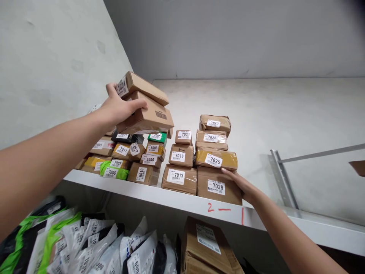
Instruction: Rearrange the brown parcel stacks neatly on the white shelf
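Observation:
My left hand is raised above the shelf's left part, closed on a cardboard box with a barcode. A second cardboard box, labelled 7004, lies on top of it, within the same hand's span. My right hand rests with fingers stretched out against the upper right of the box labelled 7029. Stacked above that box are boxes labelled 7025, 7026 and 7027. Part of the right hand's fingers is hidden behind its own back and the box.
The white shelf has red marks on its edge. More parcels stand to the left, including a box labelled 7013 and a green bag. Below are white mailing bags and a large carton. A metal bracket stands right.

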A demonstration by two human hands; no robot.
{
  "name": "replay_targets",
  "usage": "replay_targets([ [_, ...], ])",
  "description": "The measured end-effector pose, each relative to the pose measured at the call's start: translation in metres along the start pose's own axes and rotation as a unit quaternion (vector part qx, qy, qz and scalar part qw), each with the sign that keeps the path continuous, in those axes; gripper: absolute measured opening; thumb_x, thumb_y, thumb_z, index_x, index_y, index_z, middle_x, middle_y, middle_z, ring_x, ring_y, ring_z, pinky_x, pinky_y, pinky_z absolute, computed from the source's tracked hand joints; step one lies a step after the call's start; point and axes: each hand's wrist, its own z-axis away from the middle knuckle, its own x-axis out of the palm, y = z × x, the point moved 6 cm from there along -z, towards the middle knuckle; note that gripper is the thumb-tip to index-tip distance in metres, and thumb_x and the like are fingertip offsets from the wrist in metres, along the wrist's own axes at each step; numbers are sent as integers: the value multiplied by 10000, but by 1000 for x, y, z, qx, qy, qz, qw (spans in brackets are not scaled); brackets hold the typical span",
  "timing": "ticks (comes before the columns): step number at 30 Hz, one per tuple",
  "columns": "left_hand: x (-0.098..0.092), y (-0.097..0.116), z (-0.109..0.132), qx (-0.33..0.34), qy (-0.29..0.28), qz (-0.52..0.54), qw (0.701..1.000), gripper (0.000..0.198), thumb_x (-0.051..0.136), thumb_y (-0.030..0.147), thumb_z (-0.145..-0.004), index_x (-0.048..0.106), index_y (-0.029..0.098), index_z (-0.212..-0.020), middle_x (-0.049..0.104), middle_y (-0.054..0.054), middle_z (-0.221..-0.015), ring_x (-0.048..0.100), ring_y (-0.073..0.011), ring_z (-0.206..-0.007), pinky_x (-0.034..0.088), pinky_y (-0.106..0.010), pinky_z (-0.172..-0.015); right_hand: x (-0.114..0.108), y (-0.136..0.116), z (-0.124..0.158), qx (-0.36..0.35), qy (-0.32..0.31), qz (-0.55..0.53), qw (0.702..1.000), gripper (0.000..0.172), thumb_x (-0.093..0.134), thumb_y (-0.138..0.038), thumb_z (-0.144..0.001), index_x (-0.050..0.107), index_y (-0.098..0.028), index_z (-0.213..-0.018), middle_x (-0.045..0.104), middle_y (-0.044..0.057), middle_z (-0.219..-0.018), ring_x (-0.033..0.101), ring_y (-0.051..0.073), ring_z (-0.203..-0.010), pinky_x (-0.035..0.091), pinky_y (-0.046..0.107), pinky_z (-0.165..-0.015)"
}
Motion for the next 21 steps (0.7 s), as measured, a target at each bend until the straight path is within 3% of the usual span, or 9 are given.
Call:
replay_targets([
  [10, 8, 6, 5, 8, -5, 43, 999, 941, 768, 416, -534, 260, 220, -1302, 423, -147, -1389, 532, -302, -1092, 543, -528, -830, -8, 9, -1, -15, 49, 23, 998, 465, 786, -247, -708, 563, -183, -1110, 711, 123, -1127, 710, 229, -821, 628, 331, -706],
  [18, 18, -8, 8, 9, -5, 55, 998, 958, 771, 403, -547, 249, 201, -1326, 483, -128, -1334, 538, -268, -1093, 488, -476, -942, 25, 17, -12, -9, 16, 11, 1000, 510, 821, -280, -660, 556, -196, -1086, 705, 120, -1136, 703, 256, -903, 618, 377, -810],
  [21, 13, -10, 9, 2, 3, 32, 999, 963, 772, 405, -572, 236, 202, -1346, 475, -144, -1341, 521, -300, -1125, 510, -481, -894, 35, 15, -13, -14, -6, 33, 999, 577, 830, -331, -666, 535, -187, -1140, 697, 131, -1154, 691, 273, -969, 602, 407, -871],
])
